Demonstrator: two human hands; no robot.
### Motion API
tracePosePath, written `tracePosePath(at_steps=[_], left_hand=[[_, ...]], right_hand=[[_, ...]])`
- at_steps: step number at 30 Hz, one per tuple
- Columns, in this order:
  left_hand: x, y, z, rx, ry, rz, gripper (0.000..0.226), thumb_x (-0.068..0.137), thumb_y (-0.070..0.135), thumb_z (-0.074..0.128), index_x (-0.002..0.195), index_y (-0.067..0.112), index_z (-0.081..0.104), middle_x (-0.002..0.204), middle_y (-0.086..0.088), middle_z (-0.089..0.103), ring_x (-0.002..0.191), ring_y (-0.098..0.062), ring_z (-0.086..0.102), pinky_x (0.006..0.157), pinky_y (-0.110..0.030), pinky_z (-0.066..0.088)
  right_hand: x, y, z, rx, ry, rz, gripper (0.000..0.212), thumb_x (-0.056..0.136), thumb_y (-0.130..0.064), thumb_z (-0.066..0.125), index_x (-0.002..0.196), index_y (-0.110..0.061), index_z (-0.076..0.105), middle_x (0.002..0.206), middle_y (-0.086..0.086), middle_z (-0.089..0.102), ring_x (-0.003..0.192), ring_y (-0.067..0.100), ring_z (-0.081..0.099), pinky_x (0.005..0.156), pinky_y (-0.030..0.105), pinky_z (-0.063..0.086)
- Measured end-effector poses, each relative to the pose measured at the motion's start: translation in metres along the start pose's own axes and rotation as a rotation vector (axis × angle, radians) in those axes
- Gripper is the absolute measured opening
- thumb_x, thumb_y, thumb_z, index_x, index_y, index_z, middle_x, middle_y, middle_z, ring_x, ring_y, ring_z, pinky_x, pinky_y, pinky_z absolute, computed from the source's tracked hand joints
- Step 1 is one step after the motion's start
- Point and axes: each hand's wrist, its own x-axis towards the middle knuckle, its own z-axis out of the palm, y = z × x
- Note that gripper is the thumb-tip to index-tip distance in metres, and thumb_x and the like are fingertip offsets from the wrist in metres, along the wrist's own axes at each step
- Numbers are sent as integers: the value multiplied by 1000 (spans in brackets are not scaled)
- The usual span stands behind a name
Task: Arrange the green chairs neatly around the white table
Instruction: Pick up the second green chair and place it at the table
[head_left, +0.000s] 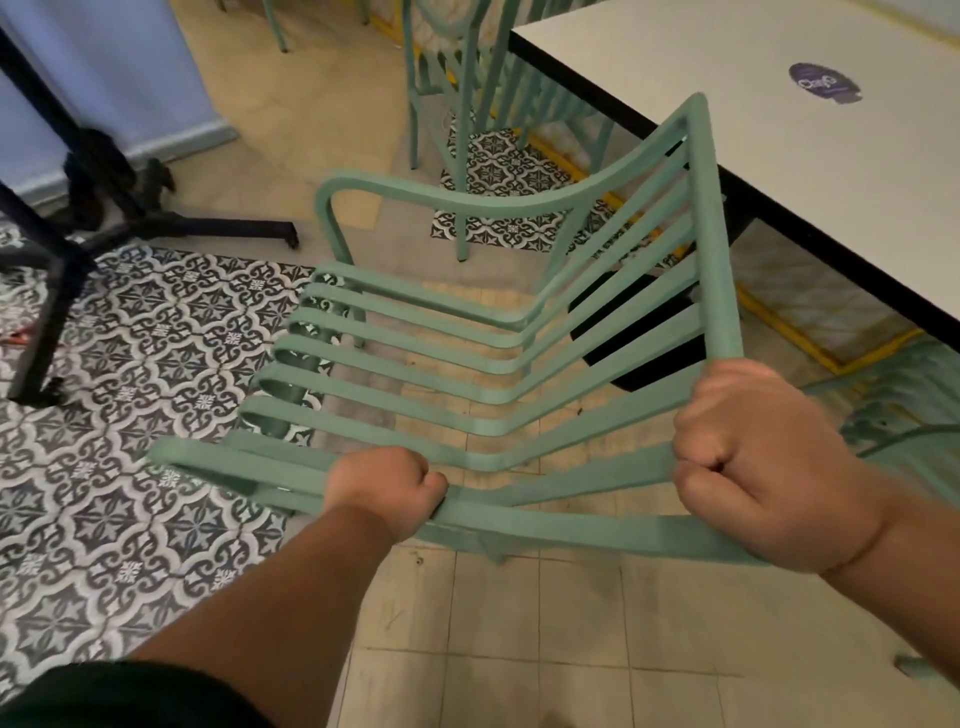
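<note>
Two hands hold one green chair, seen from above. L. hand: fingers curled round the near side rail, approx. mid-seat. R. hand: closed in a fist round the near top corner of the slatted backrest. Chair lies just beside the long black-edged side of the white table, backrest toward the table, seat slats pointing away to the left. It cannot be told whether the legs touch the floor. Purple sticker on tabletop. Second green chair stands at the table's far end, and part of a third shows at right, under the table edge. Black round base is visible through the backrest slats. Floor: patterned tiles at left, plain beige tiles near. Black stand legs at upper left.
</note>
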Motion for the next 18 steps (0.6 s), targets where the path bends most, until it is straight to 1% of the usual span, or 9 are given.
tracePosePath(at_steps=[4, 7, 9, 10, 12, 14, 16, 18], left_hand=[[10, -21, -3, 19, -17, 29, 49, 86, 57, 34, 72, 19, 64, 67, 3, 62, 68, -21, 59, 57, -29, 46], [18, -41, -10, 41, -27, 47, 45, 87, 53, 40, 68, 18, 61, 65, 1, 61, 66, -20, 59, 57, -28, 48], [24, -54, -15, 68, -24, 63, 44, 86, 52, 41, 67, 17, 58, 63, 2, 59, 64, -19, 57, 58, -29, 50], [27, -60, -18, 77, -20, 70, 44, 85, 52, 39, 67, 17, 58, 62, 2, 58, 63, -18, 57, 57, -29, 49], [32, -71, -22, 79, -25, 91, 45, 81, 52, 37, 68, 16, 61, 61, 1, 59, 60, -17, 55, 53, -28, 42], [38, -83, -27, 68, -29, 103, 45, 77, 52, 36, 68, 16, 61, 60, 1, 59, 60, -16, 55, 51, -27, 37], [44, -98, -31, 71, -19, 108, 44, 73, 53, 36, 67, 16, 61, 59, 1, 59, 61, -17, 57, 52, -27, 38], [53, -112, -33, 87, -23, 113, 43, 72, 53, 37, 65, 17, 59, 60, 2, 60, 63, -18, 58, 52, -28, 38]], right_hand=[[6, -13, 10, -9, 53, 30, 36, 76, -26, 50, 45, -15, 37, 44, -1, 36, 47, 22, 37, 66, 36, 32], [13, -32, 21, -15, 104, 87, 35, 75, -26, 48, 44, -14, 35, 43, 1, 34, 47, 23, 36, 64, 38, 36], [18, -44, 29, -28, 152, 122, 35, 74, -25, 48, 45, -14, 33, 43, 1, 31, 47, 24, 34, 64, 38, 36], [21, -51, 32, -24, 171, 128, 35, 74, -25, 48, 45, -14, 32, 43, 0, 29, 47, 23, 32, 64, 37, 34], [30, -63, 34, -9, 193, 132, 37, 75, -26, 48, 46, -16, 28, 43, -4, 25, 47, 18, 26, 64, 33, 25], [39, -77, 37, 7, 201, 146, 38, 75, -28, 47, 48, -18, 23, 44, -6, 19, 47, 13, 21, 65, 30, 19], [47, -90, 41, 35, 211, 165, 38, 74, -29, 45, 48, -18, 21, 43, -6, 18, 46, 13, 21, 64, 30, 17], [55, -99, 45, 78, 230, 168, 37, 73, -30, 44, 48, -17, 21, 43, -5, 18, 44, 16, 23, 63, 26, 19]])
